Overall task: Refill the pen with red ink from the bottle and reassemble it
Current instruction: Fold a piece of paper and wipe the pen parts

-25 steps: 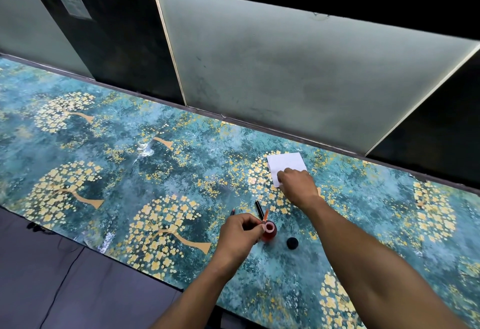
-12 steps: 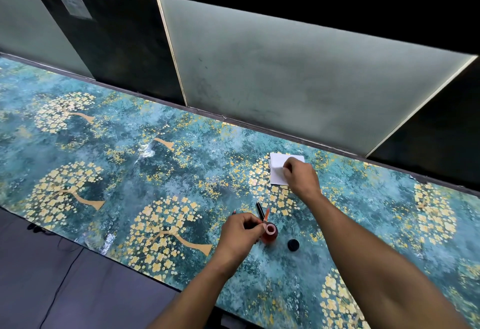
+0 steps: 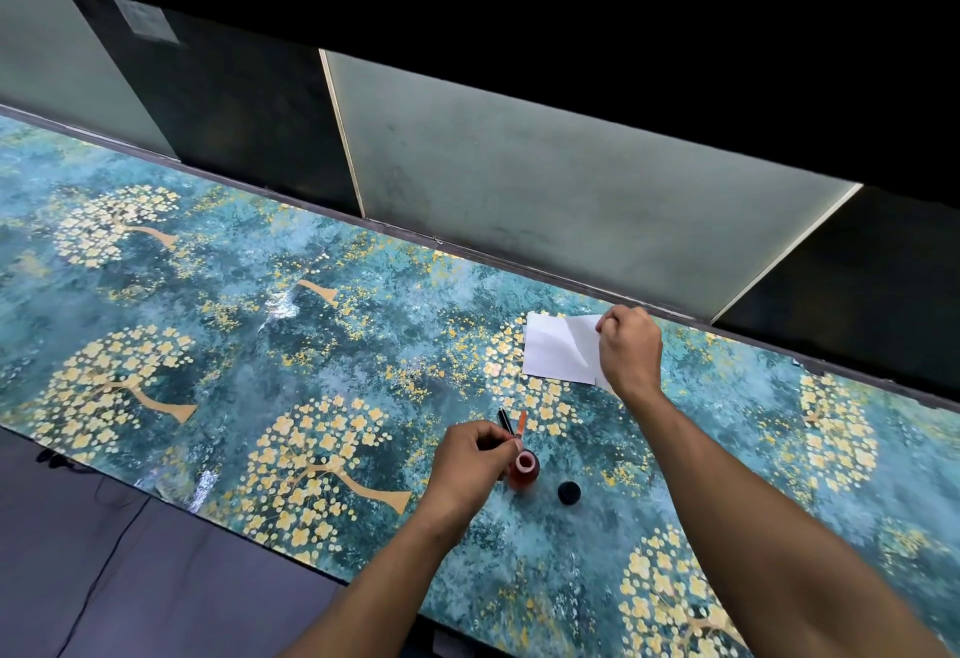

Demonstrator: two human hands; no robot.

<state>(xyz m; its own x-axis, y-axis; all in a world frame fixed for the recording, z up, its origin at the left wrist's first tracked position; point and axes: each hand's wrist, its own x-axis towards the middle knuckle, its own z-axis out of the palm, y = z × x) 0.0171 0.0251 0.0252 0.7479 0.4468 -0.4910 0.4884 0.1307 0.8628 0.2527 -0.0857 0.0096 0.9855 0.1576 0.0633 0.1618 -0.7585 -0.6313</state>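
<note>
Right hand (image 3: 629, 357) pinches the top edge of a white paper sheet (image 3: 558, 352) and lifts it off the patterned table (image 3: 208, 325), while the left hand (image 3: 475, 460), well nearer the person, curls around a pen part; which part cannot be told. Just right of the left hand stands the open bottle of red ink (image 3: 523, 470), its black cap (image 3: 569, 492) beside it; just beyond the knuckles lie a black pen piece (image 3: 505, 420) and an orange-red piece (image 3: 521, 422). Done well, the paper arrives under the bottle without nudging it.
</note>
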